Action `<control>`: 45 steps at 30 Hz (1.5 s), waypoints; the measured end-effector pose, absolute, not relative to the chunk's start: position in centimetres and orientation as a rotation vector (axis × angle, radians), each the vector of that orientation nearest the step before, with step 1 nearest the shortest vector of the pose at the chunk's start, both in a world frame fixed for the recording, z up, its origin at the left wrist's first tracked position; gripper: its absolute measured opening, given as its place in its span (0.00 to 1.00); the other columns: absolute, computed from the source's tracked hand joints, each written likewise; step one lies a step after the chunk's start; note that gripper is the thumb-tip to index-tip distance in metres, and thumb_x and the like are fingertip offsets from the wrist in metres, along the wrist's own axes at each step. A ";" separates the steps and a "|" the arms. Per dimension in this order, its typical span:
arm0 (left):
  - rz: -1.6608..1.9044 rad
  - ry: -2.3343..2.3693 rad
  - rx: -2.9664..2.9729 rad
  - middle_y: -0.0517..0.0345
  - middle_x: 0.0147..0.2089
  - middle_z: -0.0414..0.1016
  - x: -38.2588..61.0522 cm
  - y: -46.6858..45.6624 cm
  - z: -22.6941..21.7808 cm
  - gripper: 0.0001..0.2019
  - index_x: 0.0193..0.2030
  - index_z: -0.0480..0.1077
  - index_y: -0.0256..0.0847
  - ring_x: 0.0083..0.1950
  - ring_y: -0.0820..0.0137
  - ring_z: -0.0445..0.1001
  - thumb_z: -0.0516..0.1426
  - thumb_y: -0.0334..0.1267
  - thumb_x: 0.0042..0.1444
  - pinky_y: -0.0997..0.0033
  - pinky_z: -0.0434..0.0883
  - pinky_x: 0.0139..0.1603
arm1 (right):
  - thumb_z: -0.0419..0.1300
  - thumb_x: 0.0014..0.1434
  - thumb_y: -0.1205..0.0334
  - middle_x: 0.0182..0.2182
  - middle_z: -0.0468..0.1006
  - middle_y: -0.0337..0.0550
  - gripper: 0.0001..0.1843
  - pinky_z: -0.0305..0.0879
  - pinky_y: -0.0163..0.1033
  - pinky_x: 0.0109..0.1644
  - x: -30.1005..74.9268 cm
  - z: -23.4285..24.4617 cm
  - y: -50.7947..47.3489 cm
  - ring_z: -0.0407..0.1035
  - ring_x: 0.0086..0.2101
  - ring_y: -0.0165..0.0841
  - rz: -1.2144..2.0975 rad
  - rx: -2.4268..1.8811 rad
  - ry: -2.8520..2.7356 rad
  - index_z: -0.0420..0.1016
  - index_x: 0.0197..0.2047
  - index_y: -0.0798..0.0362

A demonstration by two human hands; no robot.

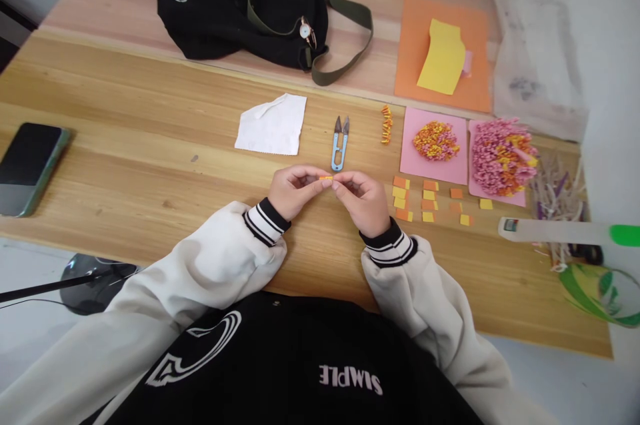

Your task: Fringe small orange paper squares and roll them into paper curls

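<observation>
Both my hands meet low over the wooden table (pixel 150 145), just in front of my chest. My left hand (pixel 295 190) and my right hand (pixel 364 200) each pinch one end of a tiny orange and yellow paper piece (pixel 326 178) held between their fingertips. Blue thread snips (pixel 341 143) lie shut on the table just beyond the fingers. To the right of my right hand lie several small orange and yellow paper squares (pixel 415 200).
A white cloth (pixel 273 124) lies left of the snips. A phone (pixel 29 165) sits at the left edge. A black bag (pixel 250 5) lies at the back. Pink sheets hold piles of rolled paper bits (pixel 436 140) (pixel 501 156). A glue bottle (pixel 565 232) lies at right.
</observation>
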State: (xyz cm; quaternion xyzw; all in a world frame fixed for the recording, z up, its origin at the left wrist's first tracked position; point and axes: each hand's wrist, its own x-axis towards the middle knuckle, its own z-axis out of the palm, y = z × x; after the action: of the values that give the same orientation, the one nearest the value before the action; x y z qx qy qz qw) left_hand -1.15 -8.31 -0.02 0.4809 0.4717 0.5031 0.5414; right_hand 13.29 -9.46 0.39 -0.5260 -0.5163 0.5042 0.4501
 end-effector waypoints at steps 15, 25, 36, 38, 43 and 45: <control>1.201 1.146 1.141 0.54 0.29 0.79 -1.1 -8.3 -0.2 0.15 0.26 0.76 0.36 0.31 0.72 0.75 0.68 0.46 0.38 0.70 0.73 0.36 | 0.63 0.45 0.54 0.26 0.77 0.39 0.11 0.66 0.37 0.34 13.1 0.3 -9.4 0.68 0.27 0.28 1.252 -1.317 -1.229 0.74 0.28 0.53; 1.198 1.128 1.104 0.53 0.31 0.79 -0.9 -8.3 -0.4 0.13 0.27 0.76 0.35 0.33 0.70 0.76 0.67 0.43 0.39 0.68 0.73 0.39 | 0.66 0.42 0.52 0.25 0.77 0.38 0.14 0.67 0.37 0.34 13.0 0.2 -9.3 0.68 0.26 0.27 1.226 -1.313 -1.197 0.74 0.27 0.53; 1.218 1.125 1.058 0.54 0.29 0.79 -0.9 -7.8 -1.0 0.09 0.28 0.77 0.34 0.30 0.73 0.74 0.66 0.38 0.40 0.71 0.72 0.38 | 0.68 0.37 0.47 0.21 0.73 0.35 0.20 0.65 0.36 0.32 12.3 -0.5 -8.9 0.63 0.23 0.24 1.127 -1.276 -1.198 0.72 0.26 0.54; 1.207 1.130 1.060 0.54 0.28 0.79 -0.9 -7.8 -1.0 0.08 0.27 0.77 0.34 0.29 0.73 0.74 0.65 0.37 0.39 0.70 0.72 0.38 | 0.68 0.36 0.46 0.20 0.72 0.35 0.21 0.65 0.36 0.31 12.1 -0.6 -9.0 0.63 0.22 0.24 1.097 -1.282 -1.182 0.72 0.25 0.54; 1.197 1.136 1.082 0.55 0.27 0.80 -0.8 -7.9 -0.7 0.04 0.25 0.77 0.35 0.30 0.72 0.74 0.64 0.33 0.41 0.69 0.72 0.39 | 0.68 0.31 0.44 0.19 0.71 0.35 0.23 0.63 0.35 0.28 11.7 -0.5 -9.3 0.62 0.21 0.24 1.049 -1.309 -1.128 0.71 0.23 0.54; 1.199 1.129 1.099 0.55 0.27 0.80 -0.7 -8.0 -0.5 0.02 0.24 0.77 0.35 0.31 0.71 0.75 0.64 0.32 0.41 0.68 0.73 0.41 | 0.68 0.30 0.43 0.18 0.71 0.36 0.24 0.62 0.35 0.26 11.7 -0.4 -9.4 0.62 0.21 0.24 1.032 -1.306 -1.119 0.71 0.22 0.54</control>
State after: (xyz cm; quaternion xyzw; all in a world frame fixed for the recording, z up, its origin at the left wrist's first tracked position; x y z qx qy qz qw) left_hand -0.70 -7.97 -0.54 0.4640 0.4767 0.5063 0.5487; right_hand 11.66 -9.38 -0.39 -0.5490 -0.4702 0.4338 0.5380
